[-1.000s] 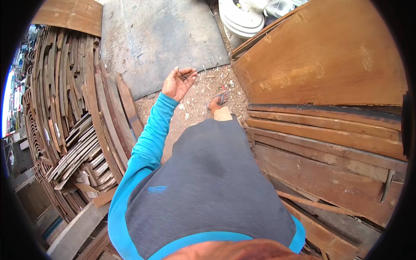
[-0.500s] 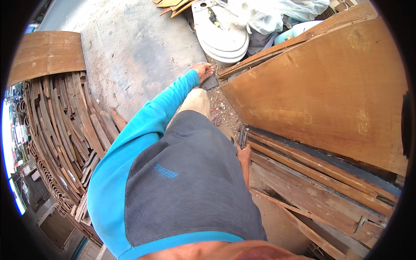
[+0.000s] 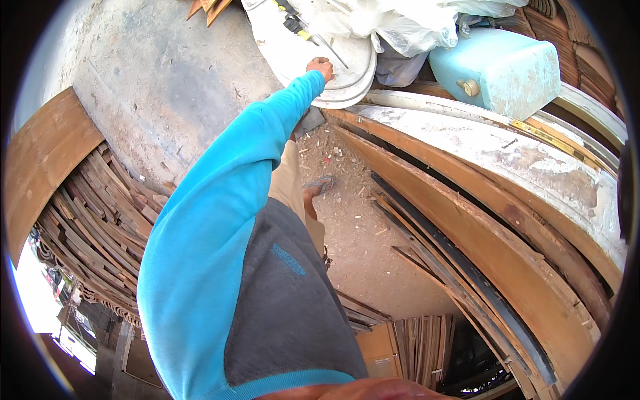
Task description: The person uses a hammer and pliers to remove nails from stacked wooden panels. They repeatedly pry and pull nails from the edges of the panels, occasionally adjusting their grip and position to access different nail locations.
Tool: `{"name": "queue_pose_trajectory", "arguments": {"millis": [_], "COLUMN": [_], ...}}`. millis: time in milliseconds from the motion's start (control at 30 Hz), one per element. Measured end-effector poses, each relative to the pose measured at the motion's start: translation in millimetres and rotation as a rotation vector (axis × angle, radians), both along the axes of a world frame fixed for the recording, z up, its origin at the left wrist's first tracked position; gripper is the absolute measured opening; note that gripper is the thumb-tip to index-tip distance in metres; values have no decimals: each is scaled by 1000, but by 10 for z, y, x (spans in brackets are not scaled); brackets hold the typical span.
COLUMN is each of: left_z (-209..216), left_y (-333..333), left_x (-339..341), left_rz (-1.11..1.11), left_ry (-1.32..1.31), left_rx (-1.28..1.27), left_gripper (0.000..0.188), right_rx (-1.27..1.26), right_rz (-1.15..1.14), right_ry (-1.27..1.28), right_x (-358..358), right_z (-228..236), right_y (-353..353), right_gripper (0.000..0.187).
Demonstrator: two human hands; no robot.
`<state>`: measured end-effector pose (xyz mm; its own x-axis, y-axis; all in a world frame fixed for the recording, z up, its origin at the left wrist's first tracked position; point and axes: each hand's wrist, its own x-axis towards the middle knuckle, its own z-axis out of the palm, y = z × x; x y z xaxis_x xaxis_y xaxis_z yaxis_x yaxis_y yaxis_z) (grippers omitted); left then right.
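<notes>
My left hand (image 3: 320,69) reaches forward with its fingers curled, over the near edge of a white oval piece shaped like a toilet seat lid (image 3: 280,59). Whatever the fingers hold, if anything, cannot be made out. Just beyond the hand, a tool with a yellow and black handle (image 3: 295,27), apparently a screwdriver, lies on the white piece. Its thin shaft points toward the hand's right side. My right hand does not show; my body hides that side.
Large wooden panels (image 3: 467,207) and a white-painted board (image 3: 527,150) lean at right. Behind them are a light blue jerrycan (image 3: 500,70) and plastic bags (image 3: 420,23). Stacked wood strips (image 3: 107,207) stand at left. Debris dots the ground (image 3: 360,247) by my sandalled foot.
My left hand has moved forward from beside my knee to the white piece. My right hand, earlier holding a metal tool by the planks, has gone out of sight. The view has shifted.
</notes>
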<state>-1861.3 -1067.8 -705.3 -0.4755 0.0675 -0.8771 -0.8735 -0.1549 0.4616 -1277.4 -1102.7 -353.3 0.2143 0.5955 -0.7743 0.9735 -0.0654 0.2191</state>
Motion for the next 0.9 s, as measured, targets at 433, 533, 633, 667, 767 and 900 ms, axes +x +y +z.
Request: {"name": "queue_pose_trajectory", "arguments": {"millis": [433, 533, 633, 667, 767, 900], "left_z": [-384, -302, -31, 81, 505, 1683], "left_y": [-281, -395, -461, -562, -903, -1013], "left_x": [-1230, -1280, -989, -846, -152, 1191], "left_rz": [-93, -69, 208, 212, 237, 0], "left_ry": [73, -49, 135, 163, 453, 567], "left_rx": [-794, -528, -457, -405, -84, 197], "left_gripper": [51, 34, 37, 38, 35, 52], "right_rx": [-45, -48, -38, -39, -37, -3], "right_rz": [-136, -168, -204, -210, -217, -297], "right_ry": [-18, -7, 14, 25, 75, 197], "right_x": [-21, 227, 642, 843, 1502, 2672], "right_z": [-200, -362, -562, -616, -871, -1283], "right_y": [-627, -858, -1050, -1127, -1293, -1594], "right_gripper": [54, 55, 56, 56, 57, 58]}}
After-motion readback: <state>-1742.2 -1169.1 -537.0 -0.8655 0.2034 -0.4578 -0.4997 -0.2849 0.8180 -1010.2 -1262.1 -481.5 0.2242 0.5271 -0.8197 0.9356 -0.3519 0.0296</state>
